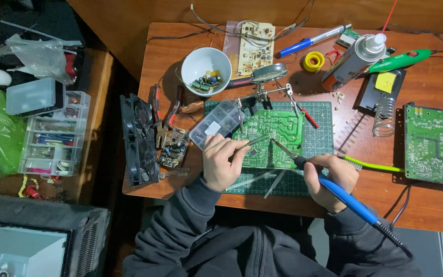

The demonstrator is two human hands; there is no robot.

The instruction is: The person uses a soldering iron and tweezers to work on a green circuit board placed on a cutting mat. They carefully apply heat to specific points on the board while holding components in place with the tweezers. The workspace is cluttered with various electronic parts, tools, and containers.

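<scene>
A: Right hand (329, 179) is wrapped tight round the blue iron (334, 187), tip low on the green board (273, 138)

B: And the left hand (221, 161)?

A: Fingers pinched on tweezers (255, 141) at the board's middle, on the mat (319, 138). Best brace both wrists, touch briefly

B: Beyond?

A: Clear box (216, 123), then a white bowl (206, 64)

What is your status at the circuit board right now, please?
Left hand pinches tweezers on green circuit board. Right hand holds blue soldering iron, tip on board. Clear parts box touching board's left edge.
</scene>
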